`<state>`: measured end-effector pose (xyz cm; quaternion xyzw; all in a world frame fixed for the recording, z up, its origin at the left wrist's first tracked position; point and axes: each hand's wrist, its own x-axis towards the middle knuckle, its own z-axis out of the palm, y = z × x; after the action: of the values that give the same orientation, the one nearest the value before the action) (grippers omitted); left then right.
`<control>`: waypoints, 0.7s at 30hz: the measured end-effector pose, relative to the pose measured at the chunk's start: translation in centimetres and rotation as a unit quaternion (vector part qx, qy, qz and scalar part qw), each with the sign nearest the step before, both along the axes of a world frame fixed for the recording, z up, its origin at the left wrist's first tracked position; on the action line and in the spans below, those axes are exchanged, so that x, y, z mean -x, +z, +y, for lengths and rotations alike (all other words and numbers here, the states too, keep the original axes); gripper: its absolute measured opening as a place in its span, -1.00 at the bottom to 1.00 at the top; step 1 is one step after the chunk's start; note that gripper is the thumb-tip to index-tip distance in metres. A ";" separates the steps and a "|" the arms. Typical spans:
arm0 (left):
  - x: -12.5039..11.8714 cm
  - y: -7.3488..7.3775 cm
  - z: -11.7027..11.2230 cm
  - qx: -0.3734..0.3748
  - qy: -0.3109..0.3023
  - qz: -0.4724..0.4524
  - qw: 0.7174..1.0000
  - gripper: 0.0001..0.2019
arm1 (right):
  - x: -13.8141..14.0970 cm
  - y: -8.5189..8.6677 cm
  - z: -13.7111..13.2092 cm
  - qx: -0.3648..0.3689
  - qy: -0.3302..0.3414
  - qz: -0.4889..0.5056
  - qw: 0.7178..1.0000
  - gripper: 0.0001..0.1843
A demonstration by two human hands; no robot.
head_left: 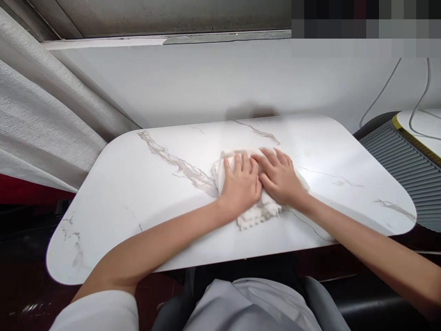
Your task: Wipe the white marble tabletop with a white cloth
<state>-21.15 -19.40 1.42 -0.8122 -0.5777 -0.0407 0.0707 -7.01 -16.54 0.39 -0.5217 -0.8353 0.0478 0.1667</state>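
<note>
Head view: both hands flat on a folded white towel near the middle of the marble-patterned surface. Left hand open, palm down, fingers together, pressing the towel's left part; fingertips reach toward its far edge. Right hand open, palm down, fingers spread slightly and angled left, touching the left hand's knuckle side. Neither hand grips; both lie on the cloth. Towel's near edge shows stacked layers, with a little dark marking. Grey veining runs diagonally from the far left corner toward the towel. Curtain hangs beyond the left edge. Ribbed grey panel stands off the right edge, cables on the wall above it.
</note>
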 end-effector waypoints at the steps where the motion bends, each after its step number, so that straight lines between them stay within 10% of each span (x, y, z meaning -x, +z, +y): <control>1: 0.2 -0.1 1.4 -0.008 0.010 -0.011 1.000 -0.48 | 0.3 0.1 1.6 0.005 0.006 0.013 1.000 -0.45; 10: 2.5 -0.1 11.2 0.018 0.107 -0.107 0.988 -0.52 | 4.0 -0.9 11.8 0.004 -0.093 0.103 0.990 -0.44; 21: 5.4 -0.6 15.4 0.020 0.127 -0.173 0.977 -0.50 | 6.9 -0.5 15.6 0.006 -0.100 0.068 0.993 -0.47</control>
<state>-26.54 -3.97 0.86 -0.7144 -0.6800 -0.1593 -0.0421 -13.88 -0.99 -0.15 -0.5989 -0.7657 0.0709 0.2237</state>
